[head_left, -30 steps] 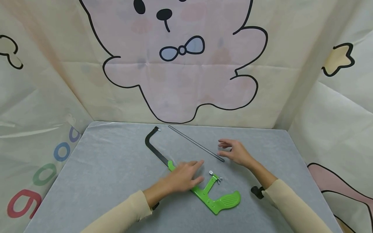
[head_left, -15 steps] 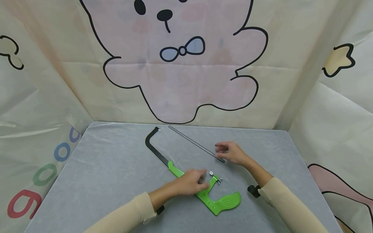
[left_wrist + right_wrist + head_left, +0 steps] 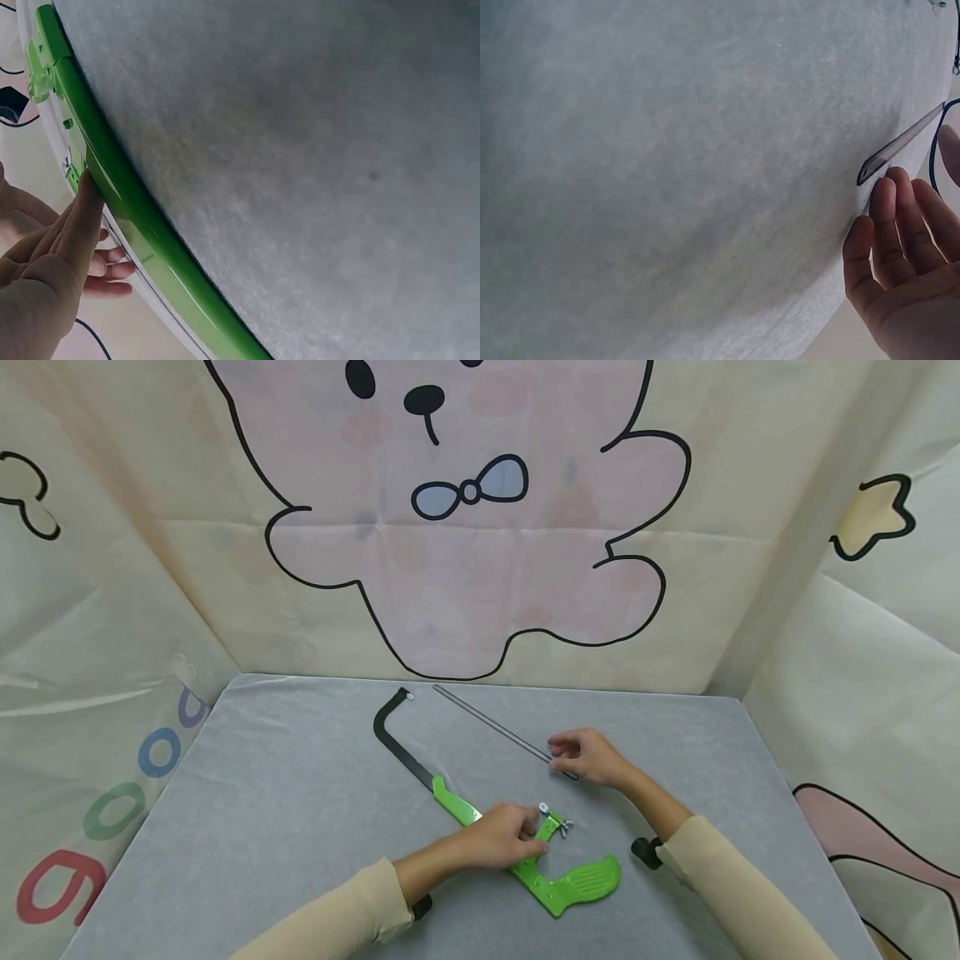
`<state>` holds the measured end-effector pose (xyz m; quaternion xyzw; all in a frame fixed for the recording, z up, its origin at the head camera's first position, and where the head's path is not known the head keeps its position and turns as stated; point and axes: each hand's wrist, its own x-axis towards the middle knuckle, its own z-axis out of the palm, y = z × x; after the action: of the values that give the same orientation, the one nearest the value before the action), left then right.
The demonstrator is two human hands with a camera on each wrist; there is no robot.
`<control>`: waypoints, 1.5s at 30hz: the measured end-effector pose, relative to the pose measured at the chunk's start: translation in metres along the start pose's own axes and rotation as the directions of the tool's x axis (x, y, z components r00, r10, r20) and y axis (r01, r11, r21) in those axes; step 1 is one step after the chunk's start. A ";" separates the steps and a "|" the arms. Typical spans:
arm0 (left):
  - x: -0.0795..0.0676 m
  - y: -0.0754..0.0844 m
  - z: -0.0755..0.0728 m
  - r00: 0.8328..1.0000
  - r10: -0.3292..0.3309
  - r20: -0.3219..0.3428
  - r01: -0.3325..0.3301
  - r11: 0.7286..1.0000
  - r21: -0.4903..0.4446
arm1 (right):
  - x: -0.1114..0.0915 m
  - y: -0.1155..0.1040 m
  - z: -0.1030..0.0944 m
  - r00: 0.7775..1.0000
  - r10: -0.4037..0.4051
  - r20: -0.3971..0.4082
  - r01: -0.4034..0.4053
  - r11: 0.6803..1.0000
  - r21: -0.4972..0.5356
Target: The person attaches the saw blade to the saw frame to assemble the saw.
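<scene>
A green hacksaw frame [image 3: 581,883] with a black front bow [image 3: 405,755] lies diagonally on the table, without a blade fitted. My left hand [image 3: 501,837] reaches over the middle of the frame, thumb beside the short green arm. In the left wrist view, this hand's extended fingers [image 3: 82,214] are right at the green bar [image 3: 150,232]. A thin hacksaw blade [image 3: 491,722] lies farther back on the table. My right hand [image 3: 588,757] hovers over the blade's near end, fingers loosely bent. The right wrist view has its fingertips [image 3: 883,195] close beside the dark blade end [image 3: 881,159].
A wing nut [image 3: 566,827] and a small white clamp piece [image 3: 543,807] sit at the top of the short arm. Grey cloth covers the table [image 3: 300,760]. A printed curtain [image 3: 480,577] stands along its back edge, with more sheeting at both sides.
My left hand has slid right along the frame toward the short arm. My right hand has shifted slightly left, onto the blade's near end. Frame and blade stay in place.
</scene>
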<state>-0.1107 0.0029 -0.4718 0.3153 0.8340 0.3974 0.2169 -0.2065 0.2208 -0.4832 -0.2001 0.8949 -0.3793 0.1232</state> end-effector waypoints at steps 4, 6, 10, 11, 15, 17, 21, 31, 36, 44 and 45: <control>0.000 0.001 0.000 1.000 -0.012 0.004 0.013 0.998 -0.060 | 0.002 0.001 0.002 1.000 0.005 -0.006 -0.005 1.000 -0.006; 0.001 0.001 0.001 1.000 -0.014 0.003 0.014 0.997 -0.070 | 0.003 0.001 0.003 1.000 0.012 -0.007 -0.012 1.000 -0.009; 0.002 0.002 0.003 0.999 -0.027 -0.017 0.025 0.997 -0.070 | 0.005 0.002 0.004 1.000 0.003 -0.009 -0.004 1.000 -0.016; 0.003 0.002 0.004 0.999 -0.036 -0.024 0.034 0.997 -0.071 | 0.006 0.003 0.005 1.000 0.001 -0.010 -0.001 1.000 -0.016; 0.004 0.001 0.008 0.995 -0.086 -0.054 0.081 0.992 -0.094 | 0.008 0.004 0.006 1.000 -0.003 -0.013 0.003 1.000 -0.030; 0.005 0.001 0.010 0.992 -0.101 -0.070 0.094 0.991 -0.098 | 0.009 0.004 0.007 1.000 -0.009 -0.011 0.009 0.999 -0.048; 0.005 0.002 0.012 0.991 -0.102 -0.089 0.095 0.992 -0.089 | 0.010 0.004 0.008 1.000 -0.019 -0.011 0.018 0.996 -0.084; 0.010 -0.002 0.015 0.990 -0.079 -0.116 0.077 0.997 -0.024 | 0.011 -0.002 0.010 1.000 -0.016 -0.016 0.013 0.984 -0.176; 0.012 -0.005 0.016 0.990 -0.042 -0.136 0.046 0.999 0.027 | 0.012 -0.003 0.011 1.000 -0.009 -0.028 0.004 0.981 -0.193; 0.015 -0.006 0.016 0.985 -0.113 -0.131 0.110 0.994 -0.025 | 0.014 -0.003 0.012 0.999 -0.008 -0.040 0.000 0.977 -0.211; 0.015 -0.006 0.016 0.985 -0.115 -0.131 0.112 0.993 -0.025 | 0.014 -0.003 0.013 0.999 -0.011 -0.041 0.002 0.977 -0.212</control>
<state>-0.1140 0.0188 -0.4873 0.2385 0.8597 0.4116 0.1863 -0.2133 0.2046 -0.4906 -0.2069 0.9320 -0.2865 0.0812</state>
